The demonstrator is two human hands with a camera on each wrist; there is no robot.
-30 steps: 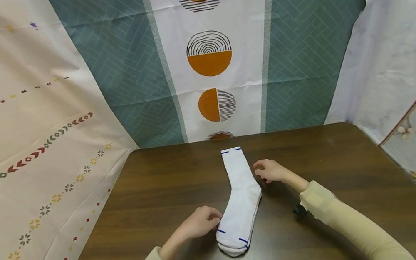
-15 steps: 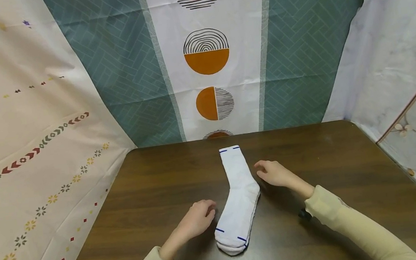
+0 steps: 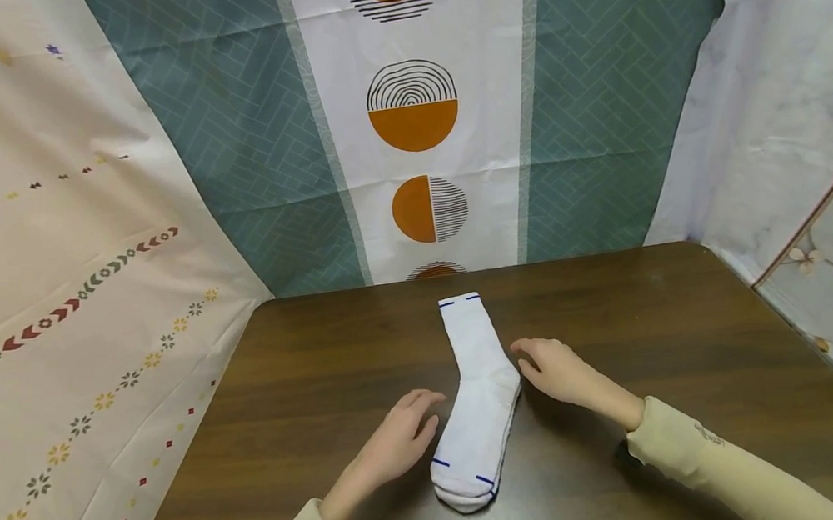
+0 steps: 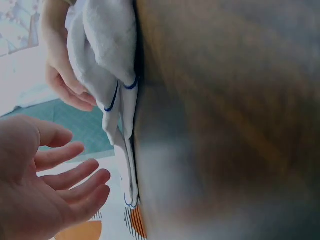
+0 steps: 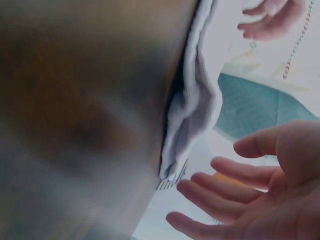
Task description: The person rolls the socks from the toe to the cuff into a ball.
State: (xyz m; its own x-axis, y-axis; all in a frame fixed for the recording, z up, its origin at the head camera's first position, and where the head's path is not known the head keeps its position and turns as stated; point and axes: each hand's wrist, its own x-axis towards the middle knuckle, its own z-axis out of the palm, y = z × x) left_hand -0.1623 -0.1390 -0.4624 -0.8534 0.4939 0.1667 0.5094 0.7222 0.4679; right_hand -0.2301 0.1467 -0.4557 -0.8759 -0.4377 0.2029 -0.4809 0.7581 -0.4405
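Observation:
A pair of white socks (image 3: 475, 397) lies flat and stacked on the table, cuffs toward the far edge and toes toward me, with blue lines at cuff and toe. My left hand (image 3: 399, 439) hovers just left of the foot part, fingers spread and relaxed. On the other side, my right hand (image 3: 558, 370) is near the heel, its fingers loosely bent and holding nothing. In the left wrist view the two layers of the socks (image 4: 107, 55) show one over the other. The right wrist view shows the socks' (image 5: 192, 100) side edge beyond my slightly curved fingers (image 5: 215, 197).
The brown wooden table (image 3: 306, 363) has rounded far corners. Behind it hangs a green and white patterned cloth (image 3: 421, 151). Patterned cream cloth (image 3: 91, 325) borders the left side, and a pale floral cloth (image 3: 817, 196) the right.
My left hand has come off the sock's left edge, moved slightly up and spread its fingers. My right hand has shifted a little toward me, nearer the heel. The socks lie as before.

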